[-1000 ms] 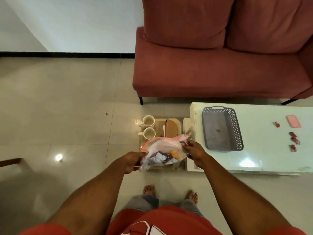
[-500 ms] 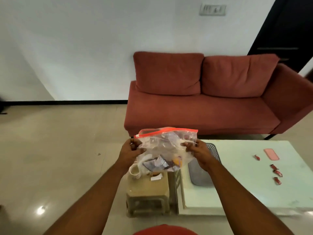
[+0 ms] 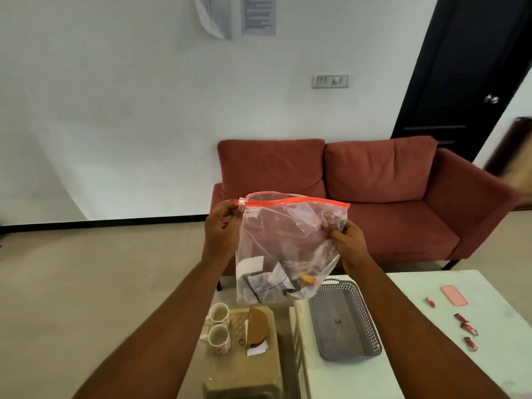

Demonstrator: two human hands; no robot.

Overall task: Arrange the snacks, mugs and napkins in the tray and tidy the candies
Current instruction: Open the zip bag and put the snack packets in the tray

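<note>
Hard to read: the contents of the zip bag (image 3: 290, 249) show only through creased film, as white slips, a dark packet and one orange-yellow piece. You cannot tell what the items are.
Also unclear: a small dark speck lies on the floor of the tray (image 3: 342, 344), too small to identify.
Cut off: the desk (image 3: 417, 364) runs out of view to the right of the tray and at the bottom. The near side of the stool (image 3: 247, 370) is cropped too.
Zip bag: clear, with a red zip strip and a white slider at its left end. You hold it in the air above and left of the tray. The contents have sunk to the bottom. You cannot tell whether the mouth is sealed.
Left hand (image 3: 223, 231): pinches the bag's top corner at the slider, fingers curled.
Right hand (image 3: 347, 240): pinches the bag's right side just below the zip strip.
Tray: grey, perforated walls, flat on the desk, holding only the speck.
Mugs (image 3: 218, 313): two, upright, side by side on the stool left of the tray. Their insides are not readable.
Brown holder (image 3: 257, 326): stands on the stool between the mugs and the tray, with white paper under it.
Candies (image 3: 469, 329): four red-wrapped pieces scattered on the desk well right of the tray.
Pink case (image 3: 454, 295): flat on the desk, right of the tray and beyond the candies.
</note>
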